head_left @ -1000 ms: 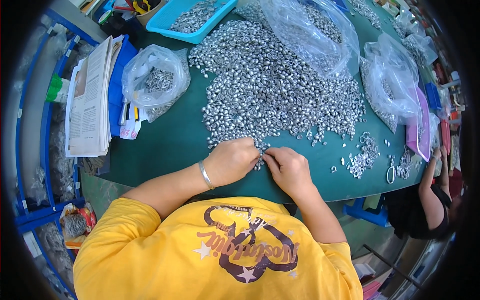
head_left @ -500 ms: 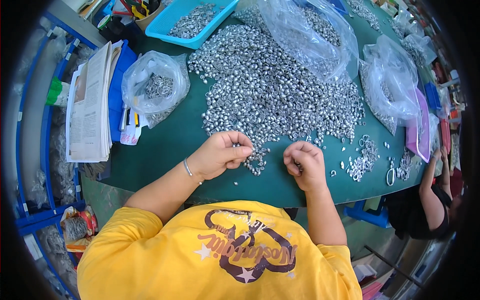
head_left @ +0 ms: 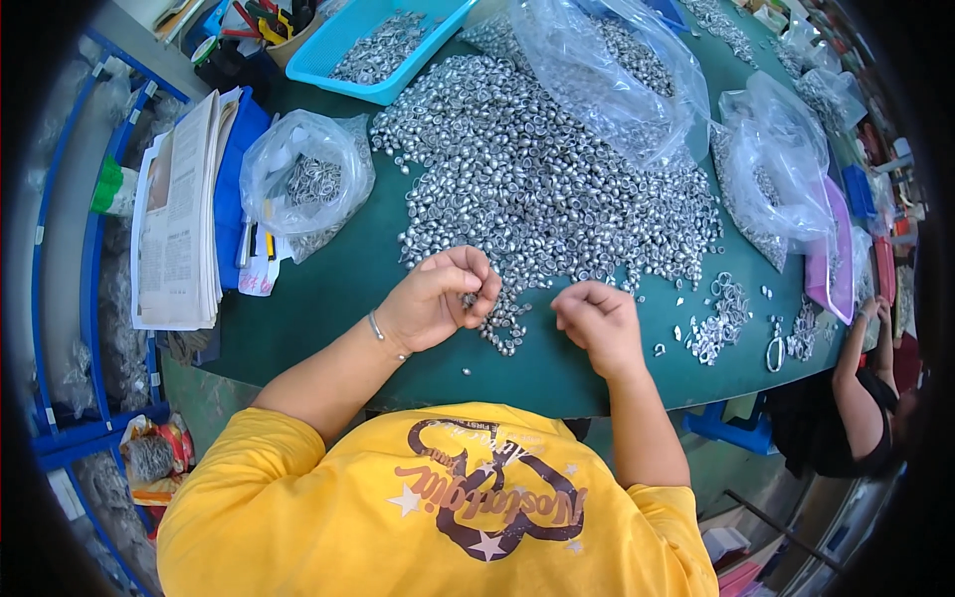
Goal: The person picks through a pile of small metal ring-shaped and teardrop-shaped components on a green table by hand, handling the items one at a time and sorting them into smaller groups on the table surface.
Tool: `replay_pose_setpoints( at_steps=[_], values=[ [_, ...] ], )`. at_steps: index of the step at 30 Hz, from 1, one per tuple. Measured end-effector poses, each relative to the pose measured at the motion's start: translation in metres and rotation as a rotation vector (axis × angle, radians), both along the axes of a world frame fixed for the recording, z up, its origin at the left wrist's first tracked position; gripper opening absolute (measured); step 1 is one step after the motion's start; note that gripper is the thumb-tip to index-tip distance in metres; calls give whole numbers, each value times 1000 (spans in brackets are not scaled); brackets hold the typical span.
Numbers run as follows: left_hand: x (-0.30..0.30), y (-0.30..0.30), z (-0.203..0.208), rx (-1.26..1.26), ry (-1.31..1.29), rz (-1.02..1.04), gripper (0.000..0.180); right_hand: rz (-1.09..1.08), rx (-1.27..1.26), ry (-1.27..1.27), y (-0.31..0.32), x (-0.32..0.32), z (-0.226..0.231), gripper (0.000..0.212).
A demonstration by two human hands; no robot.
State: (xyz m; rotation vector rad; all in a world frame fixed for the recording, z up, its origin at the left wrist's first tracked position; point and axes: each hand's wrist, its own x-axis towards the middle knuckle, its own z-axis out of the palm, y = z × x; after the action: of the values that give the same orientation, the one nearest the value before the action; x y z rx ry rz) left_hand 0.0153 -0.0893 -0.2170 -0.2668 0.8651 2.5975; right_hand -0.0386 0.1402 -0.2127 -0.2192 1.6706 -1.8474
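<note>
A broad heap of small, rounded silver metal pieces (head_left: 557, 189) covers the middle of the green table (head_left: 318, 328). At the heap's near edge, my left hand (head_left: 443, 300) has its fingers curled inward, with a few of the small silver metal pieces (head_left: 470, 298) showing among them. A little to the right, my right hand (head_left: 604, 326) is held just above the tabletop, thumb and forefinger pressed together. Its curled fingers hide whatever they hold, if anything. Between the hands a small tongue of loose pieces spreads toward me.
A blue basket (head_left: 383, 93) of metal parts stands behind. Clear plastic bags (head_left: 298, 204) (head_left: 771, 159) of parts flank the heap. Chain-like silver pieces (head_left: 723, 320) lie at right near a pink tray (head_left: 831, 264). Stacked newspapers (head_left: 179, 219) stand left; another person's arm (head_left: 860, 368) shows far right.
My left hand has turned and lifted slightly, its fingers now curling back over silver pieces. The right hand has shifted a little left and rolled so its back shows more.
</note>
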Motion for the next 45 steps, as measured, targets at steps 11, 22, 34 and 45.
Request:
replay_pose_setpoints(
  at_steps=[11, 22, 34, 45],
  values=[
    [-10, 19, 5, -1477, 763, -8, 7, -11, 103, 220, -5, 3, -13, 9],
    [-2, 34, 0, -1840, 876, -150, 5, -15, 584, 1045, -31, -4, -20, 10],
    [-4, 34, 0, -1794, 862, -183, 17, 17, 430, 448, -24, -3, -1, 12],
    [1, 37, -5, -1785, 841, -200, 10, -23, 669, 1181, -33, 3, -16, 7]
  ],
)
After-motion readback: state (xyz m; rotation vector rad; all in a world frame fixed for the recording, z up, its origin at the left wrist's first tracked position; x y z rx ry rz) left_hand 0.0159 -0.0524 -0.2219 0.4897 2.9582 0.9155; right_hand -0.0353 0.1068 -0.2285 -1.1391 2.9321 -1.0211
